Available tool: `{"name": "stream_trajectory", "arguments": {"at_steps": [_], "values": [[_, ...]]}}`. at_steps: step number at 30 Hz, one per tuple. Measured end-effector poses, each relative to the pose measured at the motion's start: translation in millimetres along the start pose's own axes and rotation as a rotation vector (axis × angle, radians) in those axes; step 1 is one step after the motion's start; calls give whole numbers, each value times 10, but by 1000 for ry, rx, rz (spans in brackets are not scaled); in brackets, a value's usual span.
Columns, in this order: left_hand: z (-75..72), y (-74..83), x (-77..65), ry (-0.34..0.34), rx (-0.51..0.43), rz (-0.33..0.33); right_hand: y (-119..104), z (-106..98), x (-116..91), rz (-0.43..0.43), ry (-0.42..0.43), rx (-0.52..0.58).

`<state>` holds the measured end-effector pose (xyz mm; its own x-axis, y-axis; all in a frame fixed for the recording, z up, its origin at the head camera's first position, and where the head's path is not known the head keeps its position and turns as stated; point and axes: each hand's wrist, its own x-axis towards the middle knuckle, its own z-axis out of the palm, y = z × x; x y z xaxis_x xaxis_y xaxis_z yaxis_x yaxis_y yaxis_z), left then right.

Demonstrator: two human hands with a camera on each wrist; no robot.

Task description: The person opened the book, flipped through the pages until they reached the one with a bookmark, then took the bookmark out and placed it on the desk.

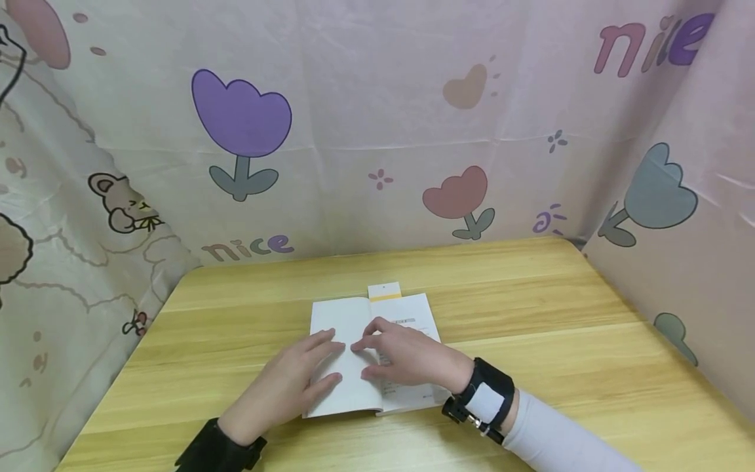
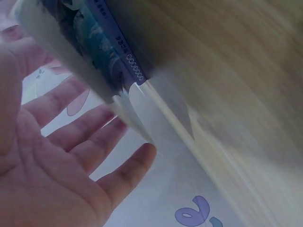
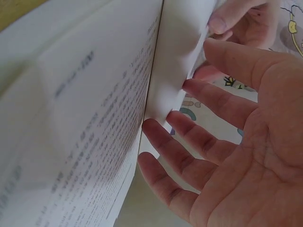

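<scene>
An open book (image 1: 330, 314) lies on the table, a blank page on its left side and a printed page (image 3: 94, 113) on its right. My left hand (image 1: 289, 377) rests on the blank page with its fingers spread. In the left wrist view, the extended fingers of the left hand (image 2: 71, 146) lie along the pages, and the book's blue cover (image 2: 102, 47) shows beyond them. My right hand (image 1: 407, 354) is over the middle of the book. Its long, loose fingertips touch the paper near the fold in the right wrist view, where the right hand (image 3: 227, 146) shows its palm.
A white card with a yellow stripe (image 1: 383, 290) sticks out beyond the book's top edge. The wooden table (image 1: 519, 295) runs back to a printed cloth (image 1: 354, 98), which also hangs at both sides. Black straps (image 1: 492, 393) circle the wrists.
</scene>
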<state>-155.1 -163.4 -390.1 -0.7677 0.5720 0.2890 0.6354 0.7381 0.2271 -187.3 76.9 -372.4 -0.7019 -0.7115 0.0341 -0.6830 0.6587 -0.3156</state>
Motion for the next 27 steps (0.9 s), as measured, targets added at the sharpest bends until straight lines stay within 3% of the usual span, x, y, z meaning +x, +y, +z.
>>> {"name": "stream_trajectory", "arguments": {"at_steps": [5,11,21,27], "values": [[41,-11,-13,-63,-20,-40,10,-6,-33,-4,0,-7],[61,-13,-21,-77,-24,-44,38,-25,-102,17,21,4],[31,-10,-25,-95,-24,-67,160,-139,-325,156,152,-67],[60,-1,-27,-99,-15,-81,287,-167,-482,224,180,-81]]}}
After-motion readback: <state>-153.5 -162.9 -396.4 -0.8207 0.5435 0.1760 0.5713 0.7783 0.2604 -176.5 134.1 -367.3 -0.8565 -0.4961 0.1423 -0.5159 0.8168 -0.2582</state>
